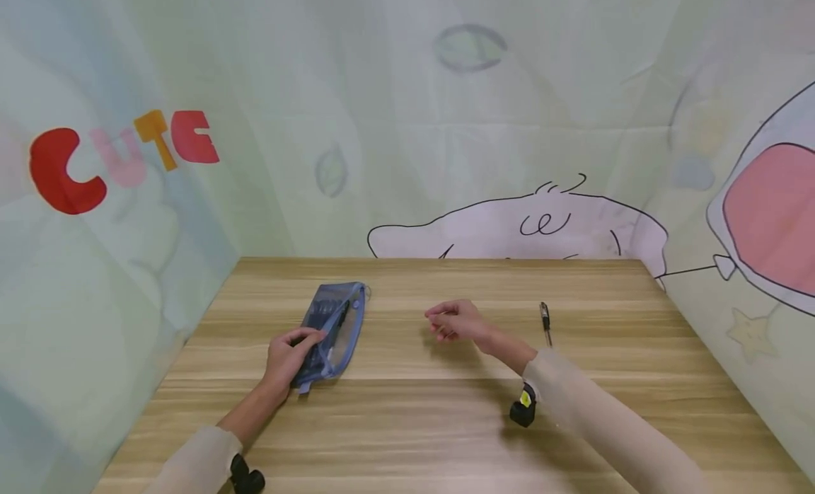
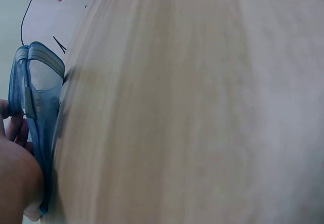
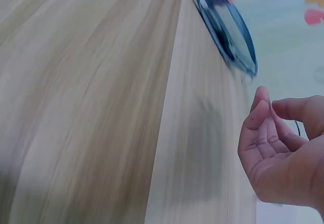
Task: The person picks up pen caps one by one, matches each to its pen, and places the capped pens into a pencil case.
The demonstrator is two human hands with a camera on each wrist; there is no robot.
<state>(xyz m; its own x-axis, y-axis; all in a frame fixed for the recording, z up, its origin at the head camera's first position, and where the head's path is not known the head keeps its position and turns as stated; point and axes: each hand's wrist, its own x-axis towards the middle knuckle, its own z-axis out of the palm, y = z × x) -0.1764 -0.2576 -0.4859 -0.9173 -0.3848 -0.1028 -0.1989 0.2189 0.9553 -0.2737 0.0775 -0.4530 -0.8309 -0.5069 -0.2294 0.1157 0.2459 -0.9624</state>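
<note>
A blue see-through mesh zip pouch (image 1: 349, 342) lies on the left part of the table, its zipped side parted; dark long items (image 1: 323, 317) show inside, their kind unclear. My left hand (image 1: 288, 358) holds the pouch's near left side, thumb on top and fingers partly hidden behind it. In the left wrist view the pouch (image 2: 46, 107) stands a little open at its mouth. Over the middle of the table hovers my right hand (image 1: 460, 320), fingers loosely bent. Up close in the right wrist view, thumb and forefinger tips of this hand (image 3: 283, 150) nearly meet, with nothing visible between them.
A small screwdriver (image 1: 545, 318) with a dark handle lies to the right, its shaft partly hidden behind the right forearm. The wooden table (image 1: 407, 437) ends at a printed cloth backdrop (image 1: 407, 126) behind and on both sides.
</note>
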